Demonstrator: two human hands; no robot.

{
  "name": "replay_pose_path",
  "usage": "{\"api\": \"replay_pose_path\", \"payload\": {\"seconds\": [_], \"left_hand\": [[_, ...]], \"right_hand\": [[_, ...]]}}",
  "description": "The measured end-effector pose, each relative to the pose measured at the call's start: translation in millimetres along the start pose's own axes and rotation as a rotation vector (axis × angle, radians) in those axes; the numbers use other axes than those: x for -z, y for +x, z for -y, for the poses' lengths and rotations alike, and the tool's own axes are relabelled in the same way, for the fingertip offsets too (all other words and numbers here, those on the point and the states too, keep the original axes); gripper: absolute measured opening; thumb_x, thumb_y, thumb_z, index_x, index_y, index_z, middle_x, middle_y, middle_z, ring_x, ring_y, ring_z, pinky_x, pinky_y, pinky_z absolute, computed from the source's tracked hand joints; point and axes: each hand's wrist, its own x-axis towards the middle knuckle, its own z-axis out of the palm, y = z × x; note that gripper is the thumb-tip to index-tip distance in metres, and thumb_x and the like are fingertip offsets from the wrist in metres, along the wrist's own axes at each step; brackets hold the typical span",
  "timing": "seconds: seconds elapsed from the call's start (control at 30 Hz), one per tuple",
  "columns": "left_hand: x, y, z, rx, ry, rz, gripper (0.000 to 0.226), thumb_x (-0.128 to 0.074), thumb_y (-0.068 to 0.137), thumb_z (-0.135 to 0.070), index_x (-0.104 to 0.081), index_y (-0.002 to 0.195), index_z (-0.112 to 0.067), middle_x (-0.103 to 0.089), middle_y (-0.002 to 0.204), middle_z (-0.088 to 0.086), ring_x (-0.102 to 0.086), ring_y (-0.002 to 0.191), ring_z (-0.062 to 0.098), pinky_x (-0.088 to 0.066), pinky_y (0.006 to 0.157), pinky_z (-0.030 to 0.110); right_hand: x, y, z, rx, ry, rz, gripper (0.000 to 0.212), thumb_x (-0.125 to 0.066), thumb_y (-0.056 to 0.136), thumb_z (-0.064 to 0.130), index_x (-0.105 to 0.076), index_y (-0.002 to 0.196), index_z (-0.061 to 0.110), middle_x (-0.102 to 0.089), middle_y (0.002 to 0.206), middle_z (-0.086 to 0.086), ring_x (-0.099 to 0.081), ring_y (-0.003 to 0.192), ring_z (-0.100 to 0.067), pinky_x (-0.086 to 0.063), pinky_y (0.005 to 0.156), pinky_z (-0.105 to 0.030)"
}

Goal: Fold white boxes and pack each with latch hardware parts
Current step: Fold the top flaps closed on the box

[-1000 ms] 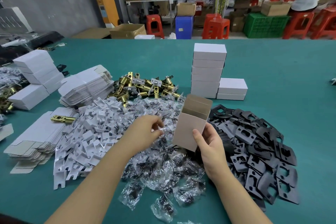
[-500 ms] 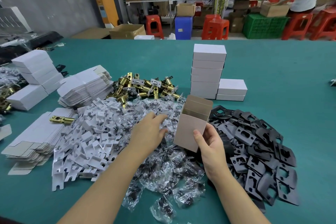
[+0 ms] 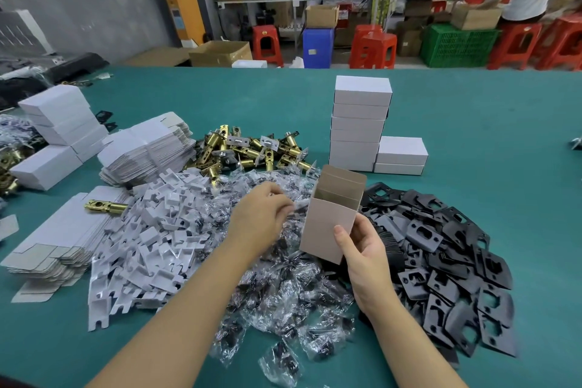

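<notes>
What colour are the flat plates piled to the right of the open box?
Black plates, seen clearly in the head view.

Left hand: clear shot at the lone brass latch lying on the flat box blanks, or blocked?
Probably yes. The left hand sits over the bagged screws, seemingly pinching one. The brass latch lies exposed on the flat box blanks on its side, nothing covering it; only the low white plastic pieces lie between.

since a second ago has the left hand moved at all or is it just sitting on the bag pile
Yes. The left hand has shifted right, toward the open box, over the clear bags, judged against the stack of white boxes.
</notes>
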Motion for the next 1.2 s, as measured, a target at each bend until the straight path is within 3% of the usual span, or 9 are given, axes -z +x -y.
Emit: {"api": "replay_pose_path", "payload": {"seconds": [0.07,0.2,0.37,0.63,0.77,0.87,0.97,1.07,1.2], "left_hand": [[9.7,0.6,-1.2,0.099,-0.167,-0.022,0.016,-0.064,0.098,-0.028,-0.075,0.106,-0.020,-0.065,0.100,-0.008,-0.055,0.076,0.004,-0.048,0.068,0.019],[40.4,4.3,-9.1,0.232,-0.518,-0.143,0.011,-0.063,0.099,-0.021,-0.070,0.096,-0.029,-0.067,0.075,-0.006,-0.049,0.053,0.000,-0.042,0.047,0.017],[75.4,10.0,-36.3,0.069,-0.605,-0.232,0.010,-0.066,0.098,-0.019,-0.075,0.099,-0.023,-0.071,0.076,-0.009,-0.055,0.058,0.005,-0.044,0.048,0.020],[62.9,6.9,-61.8,-0.051,-0.374,-0.018,0.009,-0.067,0.096,-0.020,-0.075,0.096,-0.024,-0.063,0.065,-0.023,-0.051,0.053,0.000,-0.035,0.051,0.010],[62.8,7.4,-64.8,-0.091,-0.279,-0.037,0.013,-0.067,0.097,-0.018,-0.077,0.104,-0.024,-0.070,0.086,-0.019,-0.054,0.063,-0.010,-0.037,0.058,0.011],[64.0,6.7,-66.7,-0.109,-0.202,-0.005,0.016,-0.066,0.098,-0.021,-0.076,0.106,-0.029,-0.068,0.087,-0.023,-0.053,0.066,-0.012,-0.043,0.062,0.019],[63.3,6.4,-71.5,-0.116,-0.104,0.055,0.017,-0.063,0.099,-0.026,-0.076,0.106,-0.034,-0.073,0.090,-0.020,-0.057,0.069,-0.003,-0.047,0.065,0.022],[63.0,8.0,-76.1,-0.106,-0.094,0.111,0.020,-0.061,0.100,-0.028,-0.075,0.113,-0.033,-0.076,0.100,-0.014,-0.063,0.084,0.007,-0.053,0.080,0.031],[63.0,8.7,-78.6,-0.106,-0.045,0.168,0.023,-0.058,0.102,-0.030,-0.071,0.121,-0.032,-0.075,0.109,-0.012,-0.064,0.097,0.011,-0.053,0.086,0.033]], "right_hand": [[-0.4,-0.4,0.6,0.004,-0.021,0.015,0.030,-0.068,0.096,0.019,-0.070,0.107,0.046,-0.075,0.108,0.008,-0.070,0.098,-0.006,-0.059,0.076,-0.023],[-0.6,-1.1,-1.1,0.013,-0.068,0.057,0.030,-0.067,0.098,0.014,-0.069,0.110,0.041,-0.074,0.105,0.010,-0.069,0.096,-0.004,-0.058,0.078,-0.023],[1.4,-0.2,-3.7,0.004,-0.067,0.068,0.025,-0.068,0.097,0.015,-0.065,0.119,0.027,-0.074,0.108,0.006,-0.070,0.100,-0.008,-0.059,0.082,-0.028],[0.3,0.0,-2.0,-0.010,-0.073,0.075,0.033,-0.070,0.089,0.030,-0.065,0.122,0.024,-0.074,0.110,0.001,-0.070,0.103,-0.016,-0.060,0.084,-0.034],[1.3,0.5,-1.9,-0.009,-0.067,0.082,0.036,-0.069,0.088,0.031,-0.064,0.123,0.023,-0.074,0.112,0.001,-0.070,0.105,-0.016,-0.059,0.084,-0.033],[0.7,0.6,-2.3,-0.011,-0.060,0.082,0.035,-0.070,0.088,0.031,-0.064,0.122,0.024,-0.074,0.111,0.001,-0.070,0.105,-0.016,-0.059,0.086,-0.035],[0.3,-0.1,-1.7,-0.013,-0.054,0.081,0.031,-0.070,0.089,0.032,-0.066,0.119,0.030,-0.074,0.111,0.002,-0.070,0.105,-0.016,-0.060,0.086,-0.036],[0.1,-0.3,-1.3,-0.019,-0.036,0.074,0.030,-0.071,0.088,0.032,-0.067,0.117,0.032,-0.074,0.111,0.001,-0.070,0.105,-0.018,-0.060,0.087,-0.039],[-0.5,-0.2,-0.5,-0.026,-0.023,0.073,0.028,-0.070,0.088,0.030,-0.067,0.116,0.033,-0.074,0.110,0.000,-0.070,0.104,-0.017,-0.061,0.087,-0.040]]}}
